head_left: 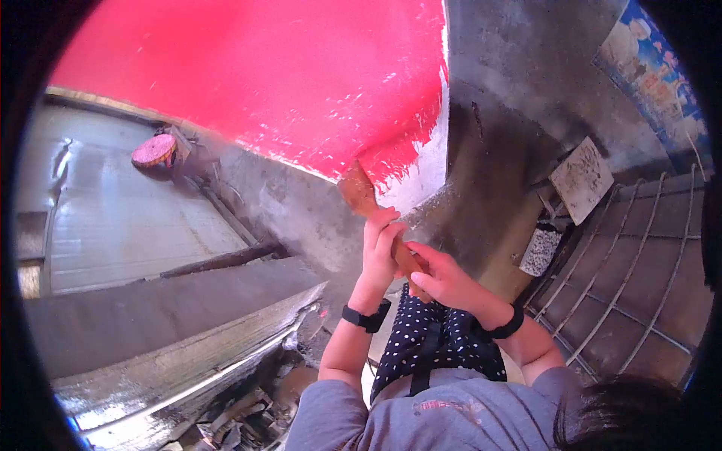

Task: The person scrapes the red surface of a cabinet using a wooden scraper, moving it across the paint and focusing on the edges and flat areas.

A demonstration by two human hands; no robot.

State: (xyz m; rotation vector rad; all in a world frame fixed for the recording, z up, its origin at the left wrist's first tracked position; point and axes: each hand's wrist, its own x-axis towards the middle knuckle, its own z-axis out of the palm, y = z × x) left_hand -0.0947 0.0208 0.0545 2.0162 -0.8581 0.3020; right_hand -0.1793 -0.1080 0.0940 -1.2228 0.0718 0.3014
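Both my hands grip a flat brown brush (359,188) with a long wooden handle. My left hand (382,239) is closed round the handle just below the broad head. Lower down, my right hand (446,276) holds the handle's end between thumb and fingers. The head's far edge lies at the lower part of a large red-coated panel (286,75), and its bristles are hidden. Streaky red ends in a ragged edge there, beside a bare white strip (425,177) along the right side and lower corner.
A concrete ledge (165,323) runs along the left, with rubble (241,421) below it. A pink-topped round object (154,152) sits at upper left. On the right are a metal grid (632,263), a stained board (582,179) and a poster (654,75).
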